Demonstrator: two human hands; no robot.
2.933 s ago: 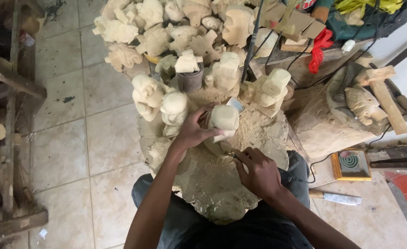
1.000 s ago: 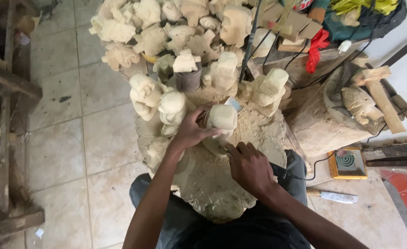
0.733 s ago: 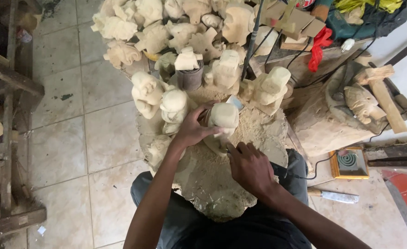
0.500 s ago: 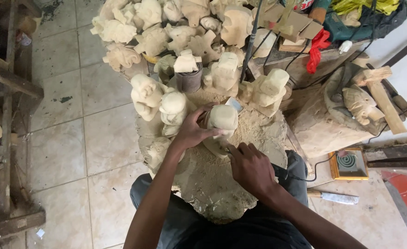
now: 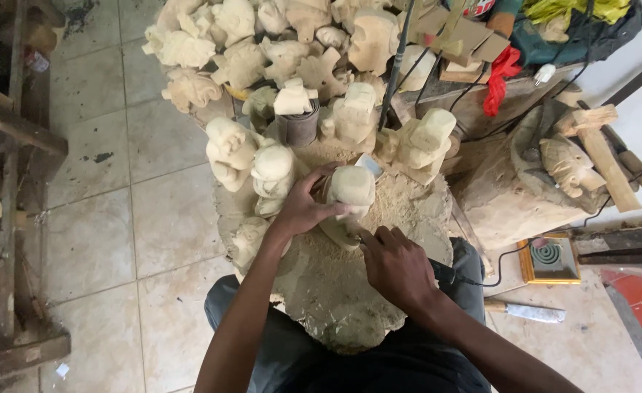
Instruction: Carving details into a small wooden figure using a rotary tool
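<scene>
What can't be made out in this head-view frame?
- Tool in the right hand: hidden by its fingers.
- Front of the carving held by the left hand: faces away; the hand covers its side.
- Knife on the floor: too small for detail.
- Bench: cut off by the left edge.

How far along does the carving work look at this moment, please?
Done: many pale carved figures stand clustered past the block. In hand: the left hand grips a pale wooden figure on the sawdust-covered block, while the right hand works at its base. Left: its surface looks rough; finer detail cannot be judged.
</scene>
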